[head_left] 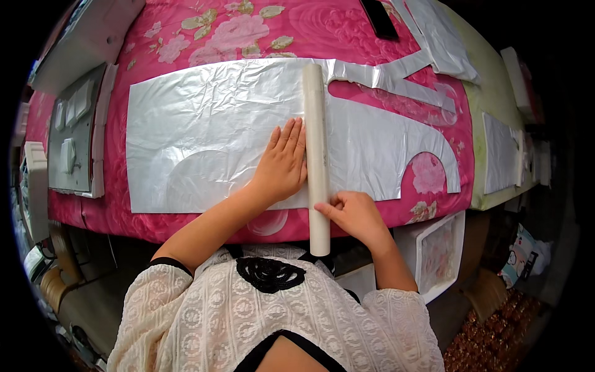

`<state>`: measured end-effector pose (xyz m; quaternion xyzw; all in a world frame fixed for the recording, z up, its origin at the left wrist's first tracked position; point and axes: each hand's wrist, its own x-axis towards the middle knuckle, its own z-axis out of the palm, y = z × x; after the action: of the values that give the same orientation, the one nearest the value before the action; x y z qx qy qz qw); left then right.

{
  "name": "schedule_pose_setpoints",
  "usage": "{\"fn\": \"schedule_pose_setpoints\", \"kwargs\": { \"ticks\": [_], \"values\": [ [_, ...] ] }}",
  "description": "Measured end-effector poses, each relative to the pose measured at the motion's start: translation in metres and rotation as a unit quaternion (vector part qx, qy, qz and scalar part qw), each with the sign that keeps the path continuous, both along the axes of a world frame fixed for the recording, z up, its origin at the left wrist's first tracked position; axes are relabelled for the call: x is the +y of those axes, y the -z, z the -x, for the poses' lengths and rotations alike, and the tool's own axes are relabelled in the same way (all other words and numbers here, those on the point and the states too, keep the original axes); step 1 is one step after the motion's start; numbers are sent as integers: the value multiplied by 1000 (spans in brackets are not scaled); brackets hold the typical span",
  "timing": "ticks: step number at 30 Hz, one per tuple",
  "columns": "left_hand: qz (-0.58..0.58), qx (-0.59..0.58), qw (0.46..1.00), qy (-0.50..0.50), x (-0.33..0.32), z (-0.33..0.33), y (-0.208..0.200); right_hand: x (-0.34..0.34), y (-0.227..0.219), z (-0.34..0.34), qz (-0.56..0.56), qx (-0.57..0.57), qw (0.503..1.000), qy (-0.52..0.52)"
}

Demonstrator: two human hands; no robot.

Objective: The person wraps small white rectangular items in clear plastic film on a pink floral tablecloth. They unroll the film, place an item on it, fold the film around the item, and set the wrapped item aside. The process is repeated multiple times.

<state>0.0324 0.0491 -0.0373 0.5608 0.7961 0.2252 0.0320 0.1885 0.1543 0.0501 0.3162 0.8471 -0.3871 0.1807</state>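
A thin silvery plastic sheet (211, 111) lies across the pink flowered tablecloth, with rounded cut-outs and strap-like strips on its right side. Lengthwise from far to near, a pale cylindrical tube (317, 136) rests on it, its near end jutting past the table edge. My left hand (282, 164) is flat on the sheet just left of the tube, fingers stretched toward the far side. Near the lower end of the tube, my right hand (354, 214) has its thumb on it and its other fingers curled; their tips are partly hidden.
A black phone (379, 20) lies at the far right, beside a folded silvery sheet (441, 40). On the left are a grey board (75, 133) with small white packets and a white foam box (90, 46). A white plastic bin (441, 254) stands below the table's right edge.
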Motion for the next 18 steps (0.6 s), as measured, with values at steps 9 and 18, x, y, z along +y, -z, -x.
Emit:
{"fn": "schedule_pose_setpoints", "kwargs": {
  "ticks": [9,18],
  "values": [
    [21,23,1000,1,4,-1,-2,102,67,144,290,273,882,252],
    [16,-4,1000,6,0,-1,-5,253,40,103,475,606,486,412]
  ]
}}
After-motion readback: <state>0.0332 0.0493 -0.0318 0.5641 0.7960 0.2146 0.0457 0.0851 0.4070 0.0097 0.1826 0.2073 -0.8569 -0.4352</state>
